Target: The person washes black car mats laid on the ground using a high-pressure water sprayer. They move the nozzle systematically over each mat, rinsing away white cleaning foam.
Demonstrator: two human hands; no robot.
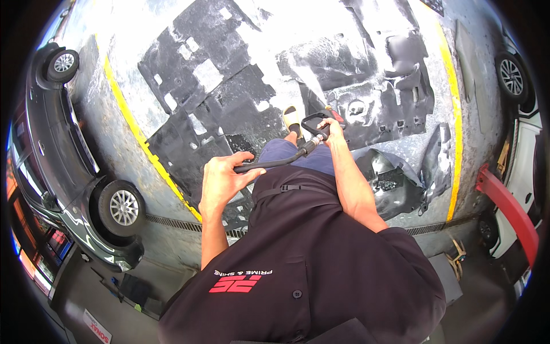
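My right hand grips a black and red pressure-washer gun by its handle. A white jet of water leaves the brass-coloured nozzle towards the floor ahead. From the gun's grip a black high-pressure hose runs left across my shorts. My left hand holds this hose between thumb and fingers. Under the jet lies a wet, dark moulded car floor liner, white with foam or glare in places. More dark floor liner with cut-outs is spread to the left.
A dark car stands on the left, a white vehicle on the right. Yellow lines edge the wet floor. Behind me runs a drain grating. At right are crumpled dark liner pieces and a red metal arm.
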